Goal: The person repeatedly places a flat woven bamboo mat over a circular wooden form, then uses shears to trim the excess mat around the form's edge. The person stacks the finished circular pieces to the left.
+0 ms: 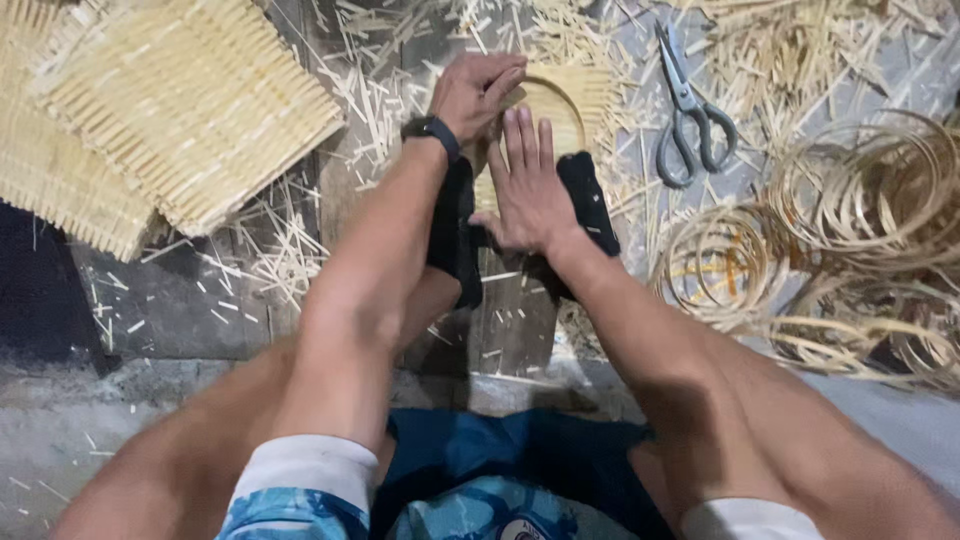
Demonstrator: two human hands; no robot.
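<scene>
The floor (200, 300) was dark, worn board and grey concrete, littered all over with pale bamboo splinters (290, 250). At the upper left lay a stack of woven bamboo mats (170, 100), their slat ends sticking out along the edges. At the upper right a pair of grey-handled scissors (685, 110) lay among the offcuts, blades pointing away from the person. To the right of them sat loose piles of thin bamboo hoops (860, 200), coiled one on another.

The person sat on the floor with knees raised and both forearms reaching forward between them. The left hand (475, 90), a dark watch (432, 130) on its wrist, was curled over the near-left rim of a small round woven bamboo piece (570, 100), fingers pinching its edge. The right hand (530, 180) lay flat, palm down, fingers straight and close together, pressing on the near part of the same piece. That piece rested on the floor just ahead of the hands, left of the scissors. Dark cloth (590, 200) showed under and beside the right hand.
</scene>
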